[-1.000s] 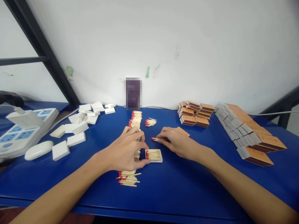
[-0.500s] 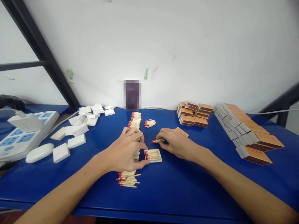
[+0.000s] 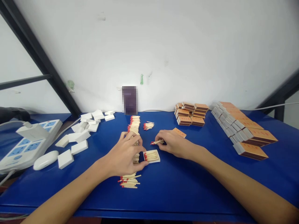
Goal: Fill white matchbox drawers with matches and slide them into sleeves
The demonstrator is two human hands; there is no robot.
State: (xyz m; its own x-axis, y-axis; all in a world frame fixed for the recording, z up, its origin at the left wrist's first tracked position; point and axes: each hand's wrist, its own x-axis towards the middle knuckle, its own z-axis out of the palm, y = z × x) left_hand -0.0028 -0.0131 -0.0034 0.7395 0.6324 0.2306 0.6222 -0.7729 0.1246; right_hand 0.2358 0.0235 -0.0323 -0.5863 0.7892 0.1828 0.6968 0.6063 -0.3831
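A white matchbox tray [image 3: 159, 155] lies on the blue table with red-tipped matches [image 3: 151, 156] in it. My left hand [image 3: 126, 152] grips its left end between thumb and index finger, and the palm hangs over a long row of loose matches [image 3: 134, 124]. My right hand [image 3: 170, 141] pinches a few matches [image 3: 157, 142] just beyond the tray's right side, their red heads pointing left. Behind that hand, partly covered, lies an orange matchbox sleeve [image 3: 179, 133]. A small bunch of matches [image 3: 149, 125] sits to the right of the row.
White trays [image 3: 79, 147] are scattered at left, near a white oval object [image 3: 46, 160] and a power strip [image 3: 30, 146]. Orange matchboxes are stacked at back [image 3: 191, 114] and in a larger block at right [image 3: 252, 133]. A pixelated dark rectangle [image 3: 130, 100] stands against the wall.
The whole view has shifted slightly. Both hands keep nearly the same places and grips, left on the tray and right on the matches.
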